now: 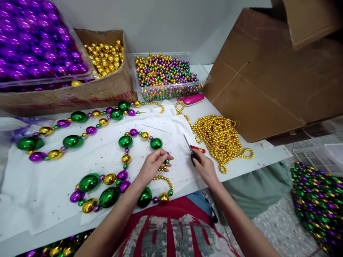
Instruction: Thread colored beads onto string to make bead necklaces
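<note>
Black-handled scissors [189, 146] are gripped by the right hand's [205, 166] fingers, blades angled far and left, right of the left hand [153, 163], by whose pinched-together fingers a beaded garland [126, 158] is held over the surface [270, 153].

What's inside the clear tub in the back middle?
The tub holds small gold, purple and green beads, visible on top and through its front wall. Whatever lies deeper is covered.
</note>
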Action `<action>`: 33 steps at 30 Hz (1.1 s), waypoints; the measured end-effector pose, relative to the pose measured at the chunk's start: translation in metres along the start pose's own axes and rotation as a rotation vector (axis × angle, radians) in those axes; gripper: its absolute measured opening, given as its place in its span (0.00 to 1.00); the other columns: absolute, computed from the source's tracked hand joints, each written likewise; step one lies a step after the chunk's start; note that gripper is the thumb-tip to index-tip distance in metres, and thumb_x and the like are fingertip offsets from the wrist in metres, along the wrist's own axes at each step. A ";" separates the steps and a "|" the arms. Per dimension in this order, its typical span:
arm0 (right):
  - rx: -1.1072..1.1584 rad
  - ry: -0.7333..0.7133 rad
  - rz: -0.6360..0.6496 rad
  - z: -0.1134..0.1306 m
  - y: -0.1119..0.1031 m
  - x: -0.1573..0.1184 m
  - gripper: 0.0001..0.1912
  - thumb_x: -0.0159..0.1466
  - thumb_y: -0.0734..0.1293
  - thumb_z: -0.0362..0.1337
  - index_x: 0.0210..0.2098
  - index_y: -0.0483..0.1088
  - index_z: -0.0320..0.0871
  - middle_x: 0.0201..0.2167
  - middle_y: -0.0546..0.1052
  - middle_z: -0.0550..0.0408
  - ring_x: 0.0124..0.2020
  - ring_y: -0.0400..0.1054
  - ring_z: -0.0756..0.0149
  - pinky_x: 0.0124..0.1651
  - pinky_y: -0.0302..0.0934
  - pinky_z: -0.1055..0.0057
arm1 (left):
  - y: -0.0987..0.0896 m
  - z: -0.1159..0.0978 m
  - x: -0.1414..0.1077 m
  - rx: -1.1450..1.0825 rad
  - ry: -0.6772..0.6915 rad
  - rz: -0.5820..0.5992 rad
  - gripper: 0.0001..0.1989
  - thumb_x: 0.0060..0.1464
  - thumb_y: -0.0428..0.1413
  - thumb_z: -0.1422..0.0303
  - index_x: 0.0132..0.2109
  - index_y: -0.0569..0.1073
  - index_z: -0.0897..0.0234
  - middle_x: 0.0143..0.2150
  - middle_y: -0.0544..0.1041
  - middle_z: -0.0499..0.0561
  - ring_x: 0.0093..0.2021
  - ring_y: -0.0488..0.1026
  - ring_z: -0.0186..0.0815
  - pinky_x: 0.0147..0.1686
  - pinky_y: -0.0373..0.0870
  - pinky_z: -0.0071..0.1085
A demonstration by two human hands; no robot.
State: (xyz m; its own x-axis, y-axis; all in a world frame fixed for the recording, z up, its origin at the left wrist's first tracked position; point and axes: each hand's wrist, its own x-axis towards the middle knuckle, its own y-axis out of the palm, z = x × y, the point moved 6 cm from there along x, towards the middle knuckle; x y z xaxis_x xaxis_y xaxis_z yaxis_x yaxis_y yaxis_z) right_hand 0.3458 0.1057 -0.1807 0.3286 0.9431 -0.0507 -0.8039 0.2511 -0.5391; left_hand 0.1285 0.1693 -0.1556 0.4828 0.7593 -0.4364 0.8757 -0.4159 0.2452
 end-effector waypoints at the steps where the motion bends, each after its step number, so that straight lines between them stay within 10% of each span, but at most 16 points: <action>1: -0.027 0.003 -0.027 -0.002 0.000 0.002 0.19 0.60 0.63 0.39 0.51 0.69 0.48 0.43 0.76 0.52 0.41 0.70 0.59 0.46 0.63 0.61 | 0.000 0.000 0.000 -0.010 0.004 0.004 0.13 0.52 0.58 0.59 0.36 0.68 0.64 0.42 0.77 0.55 0.33 0.76 0.34 0.28 0.74 0.29; 5: 0.088 0.023 -0.023 0.003 -0.020 -0.006 0.21 0.59 0.65 0.42 0.51 0.67 0.46 0.37 0.74 0.52 0.36 0.68 0.61 0.38 0.63 0.66 | -0.001 -0.001 0.001 -0.027 0.010 0.038 0.12 0.53 0.56 0.60 0.36 0.67 0.64 0.41 0.77 0.56 0.32 0.76 0.35 0.26 0.73 0.29; 13: -0.006 -0.007 0.649 0.049 -0.010 -0.050 0.15 0.57 0.69 0.39 0.45 0.70 0.47 0.37 0.75 0.55 0.37 0.68 0.60 0.39 0.63 0.68 | 0.002 -0.003 0.004 0.014 0.004 0.087 0.12 0.55 0.55 0.60 0.35 0.65 0.65 0.41 0.77 0.56 0.29 0.75 0.32 0.24 0.71 0.25; 33: -0.033 -0.138 0.786 0.066 0.004 -0.028 0.17 0.59 0.68 0.42 0.46 0.72 0.44 0.40 0.77 0.54 0.40 0.70 0.62 0.42 0.64 0.70 | 0.012 0.002 0.000 0.212 -0.073 0.245 0.11 0.58 0.50 0.61 0.35 0.62 0.64 0.40 0.77 0.56 0.29 0.75 0.32 0.24 0.68 0.24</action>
State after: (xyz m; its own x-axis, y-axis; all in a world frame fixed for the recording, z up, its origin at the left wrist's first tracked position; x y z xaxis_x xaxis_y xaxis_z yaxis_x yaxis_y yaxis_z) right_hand 0.3005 0.0948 -0.1265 -0.3940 0.8604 -0.3231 -0.7592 -0.5028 -0.4133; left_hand 0.1390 0.1631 -0.1538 0.6712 0.5893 -0.4496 0.7116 -0.6822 0.1682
